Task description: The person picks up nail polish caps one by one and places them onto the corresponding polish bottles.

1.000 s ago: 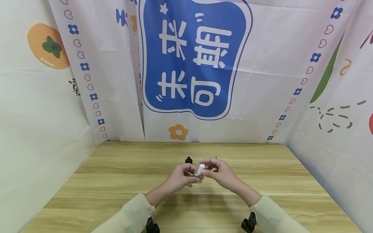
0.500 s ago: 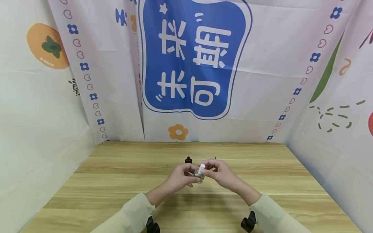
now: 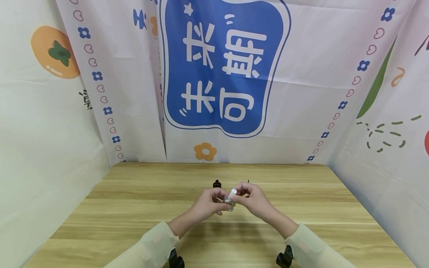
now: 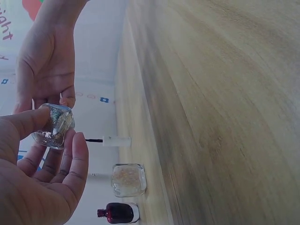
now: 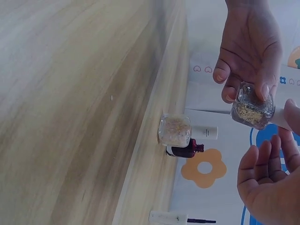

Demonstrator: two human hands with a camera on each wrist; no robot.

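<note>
Over the middle of the table, my left hand (image 3: 204, 204) grips a small clear nail polish bottle (image 5: 253, 110) with gold and silver glitter inside. Its white cap (image 3: 232, 192) is at the neck, tilted up to the right, and my right hand (image 3: 256, 201) pinches that cap between thumb and finger. In the right wrist view the fingers (image 5: 262, 161) of the right hand other than the pinching ones are loosely bent. The left thumb lies across the glass in the left wrist view, covering part of the bottle.
Behind the hands stand an uncapped dark red nail polish bottle (image 4: 119, 213), a clear bottle with pale pink flakes (image 5: 175, 131) under a white cap, and a white brush cap (image 4: 116, 141) with its black brush pointing up. A printed cloth (image 3: 301, 111) hangs beyond the wooden table (image 3: 134, 208).
The bottle and its cap have shifted very slightly to the right. My right fingers have moved a little around the cap; the left hand keeps its grip.
</note>
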